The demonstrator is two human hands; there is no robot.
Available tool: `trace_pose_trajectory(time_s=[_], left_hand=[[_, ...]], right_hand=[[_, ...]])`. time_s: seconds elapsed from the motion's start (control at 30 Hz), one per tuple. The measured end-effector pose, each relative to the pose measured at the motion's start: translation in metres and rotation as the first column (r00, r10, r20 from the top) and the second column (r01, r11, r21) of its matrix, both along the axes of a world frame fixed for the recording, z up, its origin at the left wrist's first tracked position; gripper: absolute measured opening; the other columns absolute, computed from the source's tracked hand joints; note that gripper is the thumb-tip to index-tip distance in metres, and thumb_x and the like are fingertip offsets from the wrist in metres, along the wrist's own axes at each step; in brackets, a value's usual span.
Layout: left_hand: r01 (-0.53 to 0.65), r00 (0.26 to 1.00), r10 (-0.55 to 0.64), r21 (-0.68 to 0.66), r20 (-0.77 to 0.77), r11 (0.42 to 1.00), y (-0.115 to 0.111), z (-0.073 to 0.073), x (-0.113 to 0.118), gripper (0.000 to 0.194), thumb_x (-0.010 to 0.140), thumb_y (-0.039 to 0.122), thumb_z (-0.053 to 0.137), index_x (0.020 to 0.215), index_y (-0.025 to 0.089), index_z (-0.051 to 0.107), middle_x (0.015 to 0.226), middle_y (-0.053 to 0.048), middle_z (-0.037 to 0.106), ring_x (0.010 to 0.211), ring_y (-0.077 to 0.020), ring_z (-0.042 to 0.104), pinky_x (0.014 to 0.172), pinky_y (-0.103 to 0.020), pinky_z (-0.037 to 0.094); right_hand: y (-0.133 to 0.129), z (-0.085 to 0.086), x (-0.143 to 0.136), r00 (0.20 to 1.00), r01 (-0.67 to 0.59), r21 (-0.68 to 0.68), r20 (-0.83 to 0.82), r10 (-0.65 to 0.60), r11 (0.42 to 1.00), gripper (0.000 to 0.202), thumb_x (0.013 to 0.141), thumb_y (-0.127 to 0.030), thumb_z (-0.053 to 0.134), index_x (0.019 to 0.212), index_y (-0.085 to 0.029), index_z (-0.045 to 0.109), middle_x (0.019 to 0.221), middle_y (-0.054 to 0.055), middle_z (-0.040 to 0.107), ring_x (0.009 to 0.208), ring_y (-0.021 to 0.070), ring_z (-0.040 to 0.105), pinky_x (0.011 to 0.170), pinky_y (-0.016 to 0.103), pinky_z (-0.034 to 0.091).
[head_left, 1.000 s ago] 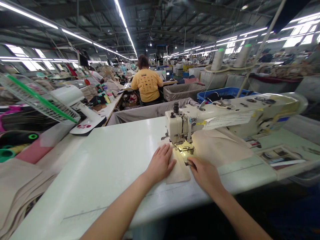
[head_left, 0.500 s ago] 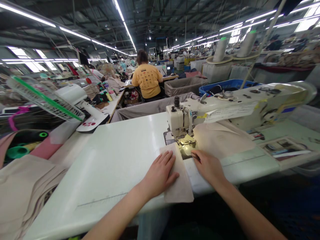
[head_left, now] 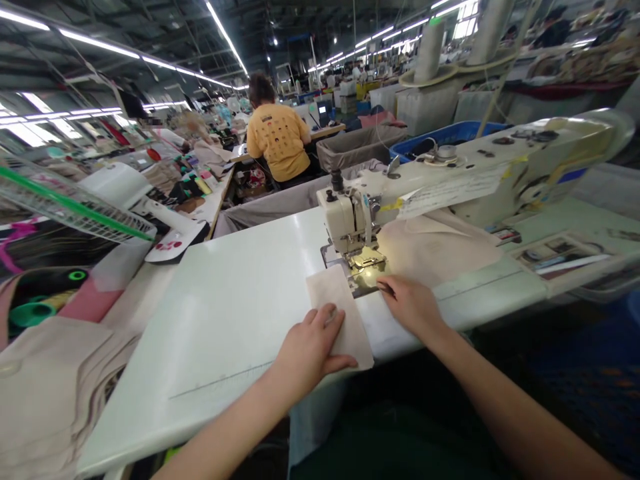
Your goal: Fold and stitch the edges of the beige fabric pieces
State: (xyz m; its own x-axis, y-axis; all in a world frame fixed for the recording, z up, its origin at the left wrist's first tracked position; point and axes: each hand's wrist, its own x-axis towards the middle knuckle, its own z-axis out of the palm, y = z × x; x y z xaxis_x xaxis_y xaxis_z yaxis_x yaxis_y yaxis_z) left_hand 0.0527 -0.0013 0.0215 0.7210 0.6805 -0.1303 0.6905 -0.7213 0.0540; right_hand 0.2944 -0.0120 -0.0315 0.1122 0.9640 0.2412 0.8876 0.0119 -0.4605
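A narrow beige fabric piece (head_left: 350, 320) lies flat on the pale green tabletop (head_left: 250, 287), reaching its front edge. My left hand (head_left: 313, 343) rests on its left part, thumb apart from the fingers. Just behind is the sewing machine head (head_left: 345, 220), its metal plate lit by a yellow lamp. Beside the plate, at the right, my right hand (head_left: 410, 303) is closed with thumb and finger pinched; a small dark thing shows at the fingertips, too small to name. A larger beige piece (head_left: 435, 250) lies under the machine arm.
Stacked beige fabric (head_left: 45, 380) lies at the left, near a white fan (head_left: 120, 190) and thread spools (head_left: 33, 313). A tray of small tools (head_left: 565, 253) sits at the right. A person in a yellow shirt (head_left: 279, 141) sits ahead, beyond grey cloth-lined bins.
The camera view has shifted. My left hand has slid nearer the front end of the narrow piece, baring more of its far end. My right hand stays pinched beside the plate.
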Motion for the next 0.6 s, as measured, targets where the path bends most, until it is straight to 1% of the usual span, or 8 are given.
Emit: trace_pose_trajectory(time_s=[0.13,0.23,0.33,0.4,0.5,0.53,0.6], left_hand=[[-0.002,1.0,0.002,-0.01,-0.014,1.0,-0.002,0.003,-0.003,0.076,0.08,0.063,0.071,0.14,0.022,0.049,0.144,-0.018,0.05,0.116,-0.0374,0.059,0.089,-0.049,0.058],[-0.01,1.0,0.01,-0.042,-0.002,0.999,-0.009,0.005,-0.006,0.079,0.078,0.061,0.074,0.143,0.026,0.045,0.145,-0.015,0.05,0.112,-0.0351,0.064,0.086,-0.044,0.059],[-0.01,0.999,0.005,-0.112,-0.044,0.994,-0.015,0.003,-0.01,0.085,0.077,0.053,0.079,0.147,0.029,0.039,0.151,-0.014,0.046,0.11,-0.0337,0.068,0.086,-0.04,0.059],[-0.038,0.995,0.026,-0.137,-0.092,0.99,-0.014,0.002,-0.011,0.087,0.075,0.047,0.082,0.148,0.028,0.038,0.156,-0.016,0.041,0.112,-0.0349,0.068,0.089,-0.041,0.059],[-0.072,0.993,0.056,-0.148,-0.108,0.986,-0.001,0.004,-0.01,0.092,0.07,0.046,0.085,0.147,0.023,0.04,0.158,-0.019,0.036,0.117,-0.0376,0.065,0.093,-0.043,0.057],[-0.069,0.993,0.054,-0.145,-0.103,0.987,0.007,0.005,-0.009,0.091,0.07,0.047,0.085,0.146,0.022,0.042,0.158,-0.019,0.036,0.117,-0.038,0.065,0.093,-0.043,0.057],[-0.061,0.994,0.05,-0.115,-0.099,0.991,0.029,0.007,-0.007,0.082,0.074,0.048,0.081,0.143,0.022,0.046,0.156,-0.019,0.039,0.112,-0.0379,0.068,0.089,-0.044,0.058]], right_hand=[[-0.001,0.002,0.0,1.0,0.01,-0.018,0.009,-0.01,1.0,0.023,0.094,-0.019,0.056,0.111,-0.022,0.071,0.107,0.005,0.076,0.094,0.0229,0.069,0.076,0.028,0.048],[-0.001,0.004,-0.001,1.0,0.005,-0.036,0.009,-0.005,0.999,0.023,0.094,-0.019,0.057,0.111,-0.022,0.071,0.108,0.005,0.075,0.094,0.0225,0.069,0.076,0.028,0.047],[-0.001,0.004,-0.001,1.0,-0.001,-0.056,0.007,0.001,0.998,0.024,0.092,-0.017,0.058,0.111,-0.023,0.071,0.108,0.004,0.075,0.093,0.022,0.069,0.076,0.027,0.047],[0.0,0.005,-0.003,1.0,0.002,-0.06,0.002,-0.002,0.998,0.024,0.092,-0.016,0.059,0.111,-0.022,0.071,0.107,0.004,0.075,0.093,0.022,0.07,0.076,0.027,0.046],[0.0,0.007,-0.005,1.0,-0.017,-0.056,-0.019,0.015,0.998,0.023,0.093,-0.014,0.058,0.11,-0.022,0.071,0.105,0.004,0.076,0.093,0.0216,0.069,0.077,0.027,0.046],[0.0,0.008,-0.005,0.999,-0.036,-0.056,-0.032,0.034,0.998,0.023,0.093,-0.014,0.057,0.109,-0.022,0.071,0.104,0.004,0.076,0.094,0.0213,0.069,0.078,0.027,0.046],[0.0,0.011,-0.003,0.995,-0.081,-0.053,-0.068,0.077,0.995,0.024,0.091,-0.012,0.056,0.107,-0.022,0.071,0.102,0.003,0.076,0.093,0.0202,0.069,0.077,0.026,0.046]])
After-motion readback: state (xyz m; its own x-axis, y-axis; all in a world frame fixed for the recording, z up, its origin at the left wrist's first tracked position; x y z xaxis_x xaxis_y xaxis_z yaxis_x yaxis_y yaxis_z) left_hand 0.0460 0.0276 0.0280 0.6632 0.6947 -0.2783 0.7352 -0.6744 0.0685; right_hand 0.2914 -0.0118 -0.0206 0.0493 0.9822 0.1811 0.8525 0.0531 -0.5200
